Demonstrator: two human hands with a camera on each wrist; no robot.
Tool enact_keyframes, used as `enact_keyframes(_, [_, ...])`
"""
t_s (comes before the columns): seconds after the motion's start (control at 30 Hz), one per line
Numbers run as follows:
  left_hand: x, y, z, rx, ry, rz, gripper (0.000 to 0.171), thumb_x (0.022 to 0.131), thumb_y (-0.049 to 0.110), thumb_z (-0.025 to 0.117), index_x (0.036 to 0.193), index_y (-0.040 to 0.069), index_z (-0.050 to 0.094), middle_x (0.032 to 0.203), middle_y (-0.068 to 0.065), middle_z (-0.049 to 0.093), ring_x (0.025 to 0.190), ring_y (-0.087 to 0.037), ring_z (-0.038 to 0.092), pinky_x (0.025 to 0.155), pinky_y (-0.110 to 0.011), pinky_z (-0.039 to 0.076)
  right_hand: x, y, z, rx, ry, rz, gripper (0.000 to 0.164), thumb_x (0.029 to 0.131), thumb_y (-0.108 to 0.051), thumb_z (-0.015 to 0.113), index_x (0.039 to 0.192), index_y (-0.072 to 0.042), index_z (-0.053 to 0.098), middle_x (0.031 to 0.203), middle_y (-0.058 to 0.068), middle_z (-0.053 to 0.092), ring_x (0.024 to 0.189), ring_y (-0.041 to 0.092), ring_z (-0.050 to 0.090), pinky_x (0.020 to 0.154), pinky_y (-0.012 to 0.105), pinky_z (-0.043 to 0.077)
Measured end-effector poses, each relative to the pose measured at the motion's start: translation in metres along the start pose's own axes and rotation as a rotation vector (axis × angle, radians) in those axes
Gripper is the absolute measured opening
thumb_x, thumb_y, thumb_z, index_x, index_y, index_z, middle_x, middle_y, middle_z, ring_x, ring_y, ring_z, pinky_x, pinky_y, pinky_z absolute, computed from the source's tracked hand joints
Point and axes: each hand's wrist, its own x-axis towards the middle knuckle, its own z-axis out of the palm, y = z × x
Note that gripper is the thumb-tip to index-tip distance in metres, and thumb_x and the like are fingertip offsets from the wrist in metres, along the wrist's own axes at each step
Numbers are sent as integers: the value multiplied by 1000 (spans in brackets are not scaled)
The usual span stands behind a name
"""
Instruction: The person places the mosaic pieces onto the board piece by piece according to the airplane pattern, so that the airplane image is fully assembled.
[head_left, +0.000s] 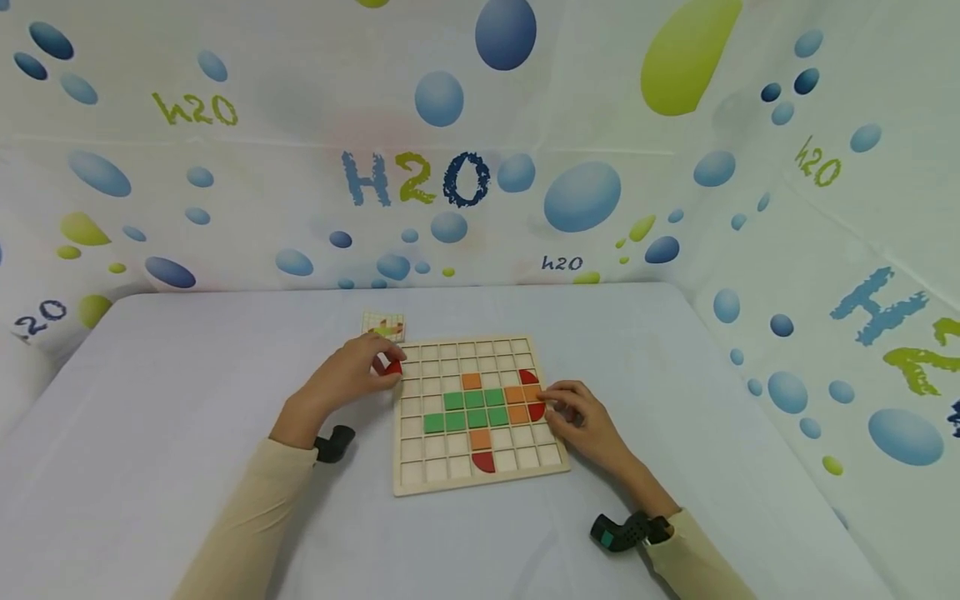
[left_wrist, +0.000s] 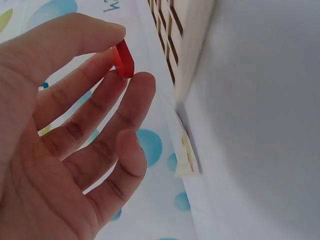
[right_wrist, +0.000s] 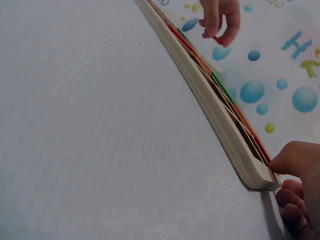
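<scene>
My left hand (head_left: 348,375) is over the board's upper left edge, pinching a red quarter-circle tile (left_wrist: 124,60) between thumb and fingertips. The square wooden grid board (head_left: 483,483) lies on the table. Green squares (head_left: 476,408) fill the middle of two rows, with orange squares (head_left: 480,439) around them. Red quarter-circles (head_left: 483,462) sit near the bottom and at the right side. At the right edge, my right hand (head_left: 588,425) touches the board with loosely bent fingers. In the right wrist view its thumb (right_wrist: 292,159) rests against the rim near a corner.
A small pattern card (head_left: 383,325) with a coloured grid lies behind the board's upper left corner. White cloth covers the table (head_left: 187,375), and a printed backdrop (head_left: 300,208) rises behind it. Each wrist wears a dark camera (head_left: 333,443).
</scene>
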Motion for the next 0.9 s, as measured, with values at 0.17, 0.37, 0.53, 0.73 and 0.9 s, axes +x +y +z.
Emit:
enact_keyframes(0.17, [10, 10, 6, -11, -25, 35, 28, 86, 9, 72, 112, -1, 66, 112, -14, 64, 90, -23, 62, 76, -36, 52, 0, 1, 0, -5, 7, -22, 26, 83, 16, 64, 108, 13, 64, 110, 31, 56, 75, 30, 51, 61, 28, 45])
enact_keyframes(0.37, [18, 21, 11, -16, -44, 74, 26, 87, 11, 71, 110, 0, 68, 104, -8, 61, 91, -23, 62, 81, -38, 53, 0, 1, 0, 7, -6, 22, 26, 86, 11, 64, 112, 11, 65, 113, 30, 56, 78, 31, 52, 63, 27, 44])
enact_keyframes(0.53, [27, 27, 17, -10, -51, 104, 27, 86, 12, 73, 111, 2, 68, 104, -7, 62, 91, -22, 61, 81, -38, 52, 1, 1, -1, 12, -11, 27, 26, 87, 10, 63, 112, 11, 65, 113, 29, 56, 78, 32, 52, 64, 27, 44])
enact_keyframes(0.73, [35, 34, 24, 3, -68, 136, 29, 86, 13, 74, 113, 3, 67, 105, -7, 62, 90, -22, 62, 79, -37, 52, 0, 2, -1, 19, -15, 29, 25, 87, 10, 64, 112, 10, 65, 114, 30, 56, 78, 31, 52, 64, 29, 45])
enact_keyframes(0.9, [41, 38, 29, -6, -77, 180, 27, 88, 12, 72, 112, 2, 67, 106, -7, 62, 89, -22, 63, 76, -36, 53, 0, 1, -2, 29, -22, 58, 25, 88, 8, 64, 113, 10, 65, 114, 29, 56, 80, 26, 53, 65, 26, 44])
